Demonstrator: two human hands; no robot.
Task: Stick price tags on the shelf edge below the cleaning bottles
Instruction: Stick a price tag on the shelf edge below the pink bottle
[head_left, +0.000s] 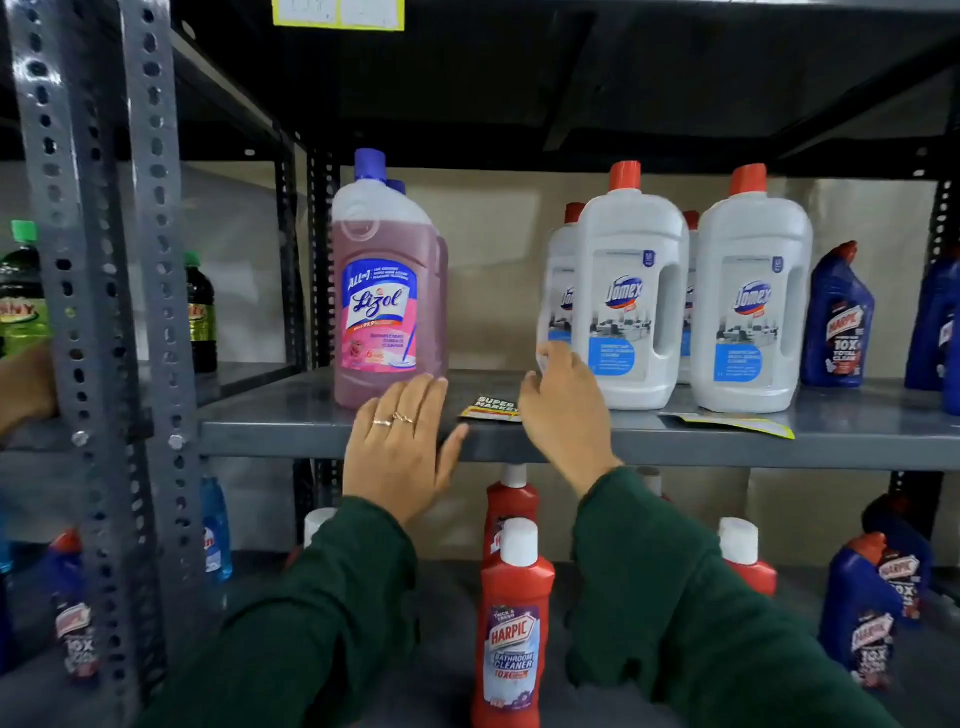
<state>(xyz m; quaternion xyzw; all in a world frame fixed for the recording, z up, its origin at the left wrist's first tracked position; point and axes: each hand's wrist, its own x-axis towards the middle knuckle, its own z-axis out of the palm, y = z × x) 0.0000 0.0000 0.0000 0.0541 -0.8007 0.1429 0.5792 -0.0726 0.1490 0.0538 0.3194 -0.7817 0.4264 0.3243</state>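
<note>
A pink Lizol bottle (387, 291) stands on the grey shelf (779, 447), with white Domex bottles (631, 296) to its right. A price tag (491, 408) printed "Super Market" lies flat on the shelf between my hands. My left hand (400, 447) rests flat over the shelf's front edge just below the Lizol bottle, fingers spread, holding nothing. My right hand (563, 410) hovers over the tag's right end with fingers curled; whether it touches the tag is unclear. A second yellow-edged tag (732, 422) lies under the right Domex bottle.
Blue Harpic bottles (836, 322) stand at the shelf's far right. Red Harpic bottles (511, 629) stand on the lower shelf under my arms. A perforated upright post (104, 312) is at left, with another person's hand (23, 384) beside it. A yellow tag (337, 13) hangs on the upper shelf.
</note>
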